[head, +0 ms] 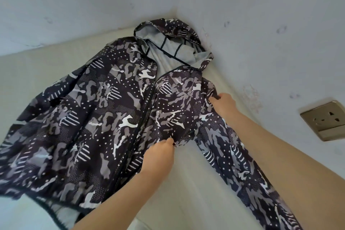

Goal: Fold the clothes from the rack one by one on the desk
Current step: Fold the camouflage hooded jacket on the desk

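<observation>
Because folding needs a flat start, the camouflage jacket (104,117) lies face up across the pale desk (186,192), hood (168,43) pushed into the wall corner and its right-side sleeve (242,164) trailing toward the near edge. The right hand (226,103) pinches the shoulder seam and the left hand (158,157) pinches the front panel's edge, probably to straighten that side.

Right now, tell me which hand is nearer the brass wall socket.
Right. The right hand pinches the camouflage-patterned hooded jacket at its shoulder seam, left of the brass wall socket; the left hand grips the jacket's front panel, lower and farther left.
</observation>
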`<state>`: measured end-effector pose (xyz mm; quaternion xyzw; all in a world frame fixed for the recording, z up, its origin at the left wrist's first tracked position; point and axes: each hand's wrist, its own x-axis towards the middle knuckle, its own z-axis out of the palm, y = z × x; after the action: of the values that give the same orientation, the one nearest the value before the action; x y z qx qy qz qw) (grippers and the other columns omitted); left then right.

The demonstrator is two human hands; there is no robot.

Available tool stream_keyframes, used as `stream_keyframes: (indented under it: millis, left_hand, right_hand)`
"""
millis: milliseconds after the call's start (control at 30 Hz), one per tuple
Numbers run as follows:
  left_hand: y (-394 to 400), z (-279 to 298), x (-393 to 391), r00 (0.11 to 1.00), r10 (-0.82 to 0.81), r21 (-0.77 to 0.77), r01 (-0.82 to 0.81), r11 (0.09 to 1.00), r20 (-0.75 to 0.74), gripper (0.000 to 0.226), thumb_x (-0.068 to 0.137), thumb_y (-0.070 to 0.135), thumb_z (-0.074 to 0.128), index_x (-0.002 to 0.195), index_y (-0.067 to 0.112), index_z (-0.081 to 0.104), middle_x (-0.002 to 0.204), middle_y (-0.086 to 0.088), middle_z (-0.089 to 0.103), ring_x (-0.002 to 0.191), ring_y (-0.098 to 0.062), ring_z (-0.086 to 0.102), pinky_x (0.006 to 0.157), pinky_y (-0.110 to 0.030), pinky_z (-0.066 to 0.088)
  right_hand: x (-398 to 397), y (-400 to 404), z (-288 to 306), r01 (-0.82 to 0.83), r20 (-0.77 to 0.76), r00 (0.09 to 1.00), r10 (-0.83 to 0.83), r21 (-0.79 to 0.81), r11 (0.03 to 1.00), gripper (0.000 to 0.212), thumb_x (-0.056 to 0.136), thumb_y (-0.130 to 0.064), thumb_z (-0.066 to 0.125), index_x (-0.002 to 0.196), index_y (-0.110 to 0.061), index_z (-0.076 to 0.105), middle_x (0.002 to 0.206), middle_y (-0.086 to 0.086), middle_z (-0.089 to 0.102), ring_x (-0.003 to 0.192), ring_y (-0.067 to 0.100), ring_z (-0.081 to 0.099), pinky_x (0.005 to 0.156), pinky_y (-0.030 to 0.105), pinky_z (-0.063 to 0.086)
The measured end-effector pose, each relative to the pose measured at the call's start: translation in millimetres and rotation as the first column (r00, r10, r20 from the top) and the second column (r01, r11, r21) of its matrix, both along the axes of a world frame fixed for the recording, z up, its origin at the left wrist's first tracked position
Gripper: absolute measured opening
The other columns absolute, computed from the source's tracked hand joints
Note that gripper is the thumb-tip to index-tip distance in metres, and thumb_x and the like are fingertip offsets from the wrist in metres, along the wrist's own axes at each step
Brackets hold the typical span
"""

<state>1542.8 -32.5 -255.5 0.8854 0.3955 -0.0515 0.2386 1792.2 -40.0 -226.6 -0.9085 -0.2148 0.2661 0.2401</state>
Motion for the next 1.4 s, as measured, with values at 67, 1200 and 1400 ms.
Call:
stream_keyframes:
  millis: [67, 1200, 1400]
  left_hand:
    - [10.5, 6.2, -5.5, 0.994, 0.055, -0.032, -0.052, 0.998, 0.096, 0.016, 0.102, 0.017, 0.035, 0.102, 0.012, 0.05, 0.089, -0.004, 0.062, 0.078, -0.025, 0.058, 0.06, -0.033, 0.036]
    - [145.3, -12.5, -81.2, 0.915, 0.404, -0.456, -0.357, 0.815, 0.008, 0.021, 0.08, 0.031, 0.071, 0.095, 0.022, 0.06, 0.077, 0.004, 0.064, 0.07, -0.011, 0.062, 0.067, -0.031, 0.056]
    - [103.3, 3.9, -100.8, 0.964, 0.214, -0.28, -0.251, 0.927, -0.156, 0.076, 0.078, 0.037, 0.069, 0.141, 0.024, 0.027, 0.108, 0.004, 0.058, 0.093, -0.021, 0.062, 0.076, -0.037, 0.054]
  right_hand:
    - [-4.7, 6.5, 7.2, -0.028, 0.082, 0.996, 0.028, 0.005, 1.0, 0.023, 0.099, -0.027, 0.048, 0.107, -0.005, 0.05, 0.072, -0.001, 0.051, 0.064, 0.014, 0.049, 0.055, 0.028, 0.037]
    - [-73.5, 189.2, -22.4, -0.439, 0.232, 0.829, 0.509, -0.293, 0.849, 0.046, 0.093, -0.025, 0.051, 0.128, 0.002, 0.04, 0.117, 0.02, 0.057, 0.109, 0.039, 0.054, 0.078, 0.037, 0.043]
    - [-122.2, 149.9, -3.0, -0.42, 0.55, 0.506, 0.664, -0.515, 0.747, 0.077, 0.088, -0.013, 0.055, 0.148, 0.007, 0.011, 0.154, 0.028, 0.015, 0.139, 0.042, 0.023, 0.112, 0.049, 0.027]
